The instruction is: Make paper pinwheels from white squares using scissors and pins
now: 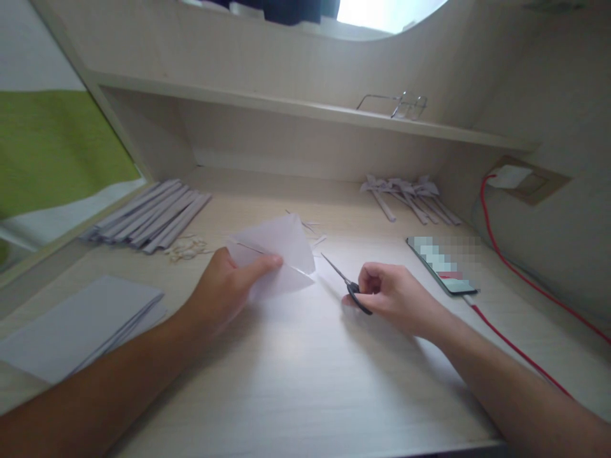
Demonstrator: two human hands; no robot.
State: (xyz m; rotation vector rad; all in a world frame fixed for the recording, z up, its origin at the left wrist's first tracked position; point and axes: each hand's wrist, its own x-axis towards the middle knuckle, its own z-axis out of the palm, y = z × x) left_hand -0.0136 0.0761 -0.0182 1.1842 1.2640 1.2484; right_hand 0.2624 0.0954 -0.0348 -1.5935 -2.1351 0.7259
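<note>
Desk [296, 388] runs under phone [442, 268] & well L of it. Folded paper [281, 236]: L of phone, edge facing it. L hand [231, 277], farther L of phone, near-closed, thumb atop paper, other fingers mostly hidden. R hand [394, 291], just L of phone, curled on scissors [352, 287]; blades look together, tips near paper, not touching. Prob. best: hold paper taut, thumb off cut line, snip slow w/ deep blade. Scraps [319, 240], also L of phone, best kept out of blades.

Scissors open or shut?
Look shut: the blades of the scissors in the right hand show together as one narrow point.
</note>
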